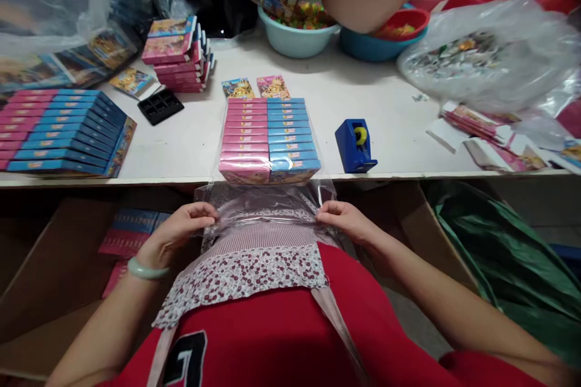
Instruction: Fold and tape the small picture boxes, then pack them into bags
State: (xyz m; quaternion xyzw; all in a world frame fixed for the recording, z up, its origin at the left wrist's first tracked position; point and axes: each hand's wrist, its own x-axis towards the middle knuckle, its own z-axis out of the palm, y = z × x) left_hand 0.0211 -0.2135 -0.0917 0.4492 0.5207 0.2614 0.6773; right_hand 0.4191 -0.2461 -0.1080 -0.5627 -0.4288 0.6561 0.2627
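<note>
Pink and blue small boxes (269, 140) stand in two rows inside a clear plastic bag (265, 208) at the table's front edge. The bag's loose open end hangs over the edge toward me. My left hand (184, 227) pinches its left corner between thumb and fingers. On the other side my right hand (347, 219) pinches the right corner, so the film is stretched between both hands. Two picture cards or flat packs, one blue (238, 88) and one pink (273, 87), lie just behind the boxes.
A blue tape dispenser (356, 146) stands right of the bag. More boxes (63, 133) are stacked at left, near a black tray (160, 106). Bowls (297, 39) and a plastic bag of small pieces (490, 60) sit behind. An open carton (49, 254) is below the table (399, 127).
</note>
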